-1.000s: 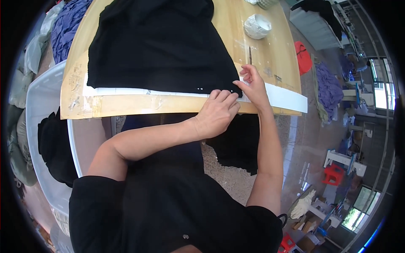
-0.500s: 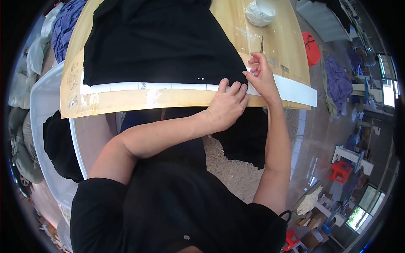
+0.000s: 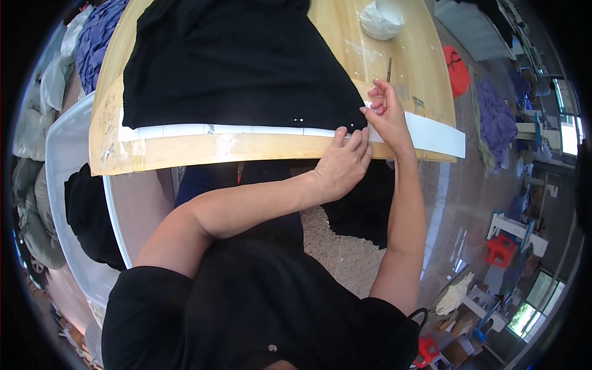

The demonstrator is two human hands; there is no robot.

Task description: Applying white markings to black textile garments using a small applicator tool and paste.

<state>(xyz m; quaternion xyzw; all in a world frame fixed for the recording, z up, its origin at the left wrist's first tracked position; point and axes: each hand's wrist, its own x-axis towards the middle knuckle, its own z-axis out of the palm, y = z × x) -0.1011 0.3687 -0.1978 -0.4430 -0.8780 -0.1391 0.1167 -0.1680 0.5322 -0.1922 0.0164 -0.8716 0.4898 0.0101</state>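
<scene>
A black garment piece [image 3: 234, 74] lies spread on the board, its straight hem over a white ruled strip [image 3: 185, 130]. Small white dots show near the hem, some left of my hands and one close to the corner. My left hand [image 3: 344, 163] reaches across to the hem's right corner, fingers bent onto the edge, thumb hidden. Beside it, my right hand [image 3: 390, 123] is closed around a thin dark stick [image 3: 389, 69], like a brush handle, standing up behind the fingers. The right thumb and forefinger meet at the garment's slanted right edge; the stick's lower end is hidden.
A whitish cup [image 3: 380, 23] stands at the back of the yellowish board [image 3: 203, 150]. A pale plastic tub [image 3: 74, 246] with black cloth is at my left. Purple cloth [image 3: 495, 117] and a red bag [image 3: 455, 73] lie to the right. Black cloth hangs below the board.
Both hands have shifted slightly right. The stick has moved along with my right hand. My left fingertips have slid down to the hem, and a white dot near the corner now shows.
</scene>
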